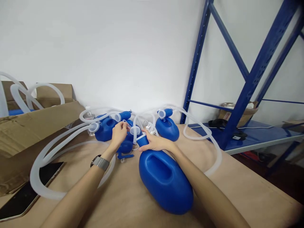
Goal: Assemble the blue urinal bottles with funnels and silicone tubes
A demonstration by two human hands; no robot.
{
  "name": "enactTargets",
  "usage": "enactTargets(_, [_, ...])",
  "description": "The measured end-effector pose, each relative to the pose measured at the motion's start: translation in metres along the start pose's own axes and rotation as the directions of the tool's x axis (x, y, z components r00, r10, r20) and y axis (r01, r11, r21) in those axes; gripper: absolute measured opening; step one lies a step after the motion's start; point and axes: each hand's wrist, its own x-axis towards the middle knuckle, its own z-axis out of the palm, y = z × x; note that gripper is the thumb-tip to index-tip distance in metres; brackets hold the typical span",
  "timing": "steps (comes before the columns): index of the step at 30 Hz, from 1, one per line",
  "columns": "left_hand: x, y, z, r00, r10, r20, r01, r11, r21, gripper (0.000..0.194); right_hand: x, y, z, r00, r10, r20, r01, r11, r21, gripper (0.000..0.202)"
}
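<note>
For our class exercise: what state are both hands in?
Left hand: pinched closed, on what unclear.
Right hand: holding the nearest blue bottle by its neck.

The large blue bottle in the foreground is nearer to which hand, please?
The right hand holds the bottle by its neck; the left hand is left of the neck, apart from it.

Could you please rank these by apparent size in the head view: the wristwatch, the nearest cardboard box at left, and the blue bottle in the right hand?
1. Nearest cardboard box
2. Blue bottle in the right hand
3. Wristwatch
</note>
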Motion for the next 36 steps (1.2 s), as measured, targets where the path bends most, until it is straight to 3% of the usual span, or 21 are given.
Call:
enactTargets(4, [0.008,-0.012,-0.012,0.996,-0.076,0.04,0.076,0.997,0.004,0.035,-0.007,-0.002,-0.001,0.999,0.033,0.034,-0.03,0.997,-0.066,0.125])
enactTargets(7, [0.008,-0.013,-0.02,0.983,-0.09,0.158,0.085,0.996,0.036,0.035,-0.008,-0.006,-0.007,0.998,0.014,0.067,-0.009,0.996,-0.087,0.121])
enactTargets(11, [0.001,0.001,-0.021,0.927,0.0,0.376,-0.022,0.998,0.056,0.027,-0.003,-0.011,-0.018,0.977,0.021,0.211,0.015,0.986,-0.169,0.107])
enactTargets(14, [-0.009,0.023,-0.023,0.904,0.128,0.409,-0.155,0.987,0.032,0.023,0.0,-0.012,-0.017,0.979,0.029,0.201,0.016,0.976,-0.219,0.092])
enactTargets(16, [-0.017,0.039,-0.026,0.849,0.214,0.483,-0.252,0.968,0.014,0.03,0.0,-0.011,-0.01,0.992,0.02,0.121,0.012,0.967,-0.255,0.078])
enactTargets(19, [-0.029,0.056,-0.029,0.69,0.282,0.667,-0.384,0.923,0.007,0.042,-0.001,-0.011,0.001,1.0,0.017,0.018,-0.011,0.954,-0.299,0.057])
enactTargets(20, [-0.032,0.058,-0.029,0.676,0.278,0.682,-0.397,0.917,0.02,0.04,-0.001,-0.011,0.003,1.0,0.009,0.007,-0.006,0.954,-0.298,0.053])
enactTargets(24, [-0.035,0.058,-0.028,0.743,0.21,0.636,-0.343,0.935,0.092,0.037,-0.002,-0.011,0.004,0.999,-0.045,0.028,0.051,0.968,-0.246,0.049])
enactTargets(30, [-0.034,0.051,-0.032,0.59,0.265,0.762,-0.41,0.912,0.001,0.043,-0.006,-0.012,0.003,0.997,-0.074,0.014,0.075,0.971,-0.227,0.062])
enactTargets(36, [-0.032,0.046,-0.03,0.501,0.254,0.828,-0.238,0.96,-0.15,0.048,-0.008,-0.017,0.003,0.994,-0.094,0.05,0.105,0.95,-0.295,0.064])
